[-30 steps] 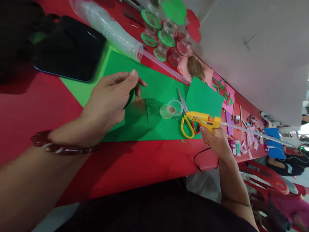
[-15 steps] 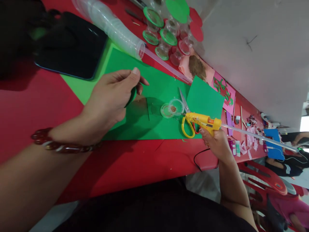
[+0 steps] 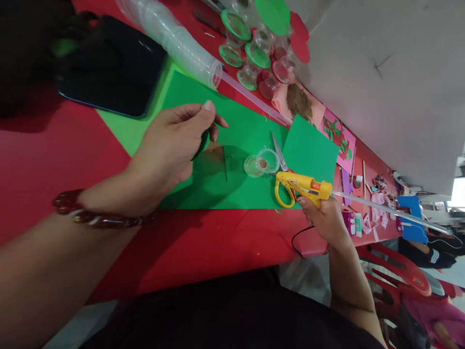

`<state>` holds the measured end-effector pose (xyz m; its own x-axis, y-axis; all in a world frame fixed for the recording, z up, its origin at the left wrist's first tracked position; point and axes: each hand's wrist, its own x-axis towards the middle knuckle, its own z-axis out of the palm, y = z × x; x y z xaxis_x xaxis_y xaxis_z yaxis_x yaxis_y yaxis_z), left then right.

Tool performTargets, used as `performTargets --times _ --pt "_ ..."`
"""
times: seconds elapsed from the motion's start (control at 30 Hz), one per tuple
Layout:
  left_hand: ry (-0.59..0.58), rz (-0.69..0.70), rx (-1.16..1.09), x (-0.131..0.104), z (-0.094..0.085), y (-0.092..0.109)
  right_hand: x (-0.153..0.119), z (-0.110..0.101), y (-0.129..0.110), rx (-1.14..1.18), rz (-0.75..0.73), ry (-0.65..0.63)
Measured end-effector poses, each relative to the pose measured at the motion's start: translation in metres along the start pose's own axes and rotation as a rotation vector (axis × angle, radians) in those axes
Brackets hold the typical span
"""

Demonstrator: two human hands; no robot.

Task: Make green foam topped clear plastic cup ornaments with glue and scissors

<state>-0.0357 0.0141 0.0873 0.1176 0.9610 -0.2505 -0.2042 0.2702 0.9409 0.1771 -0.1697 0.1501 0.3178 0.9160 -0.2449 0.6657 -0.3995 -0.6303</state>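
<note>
Where green paper [image 3: 174,194] lies, cups [image 3: 268,161] sit between left hand [image 3: 170,140] and right hand [image 3: 324,214].

Dark red beaded bracelet [image 3: 105,219], black clothing [image 3: 232,315]

Looked dim and slightly hazy, brightest at three o'clock, with washed-out white there. Cast soft shadows across the green sheet [image 3: 240,196]. Glinted faintly on the dark panel [image 3: 119,72] at ten o'clock. Blurred toward ten o'clock, stretched near the edges, pixelated just below three o'clock.
</note>
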Motion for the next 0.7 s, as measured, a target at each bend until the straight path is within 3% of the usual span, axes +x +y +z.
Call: performTargets --times 0.7 --pt "-0.005 -0.006 0.032 -0.003 0.000 0.008 0.007 0.001 -0.015 -0.059 -0.109 0.010"
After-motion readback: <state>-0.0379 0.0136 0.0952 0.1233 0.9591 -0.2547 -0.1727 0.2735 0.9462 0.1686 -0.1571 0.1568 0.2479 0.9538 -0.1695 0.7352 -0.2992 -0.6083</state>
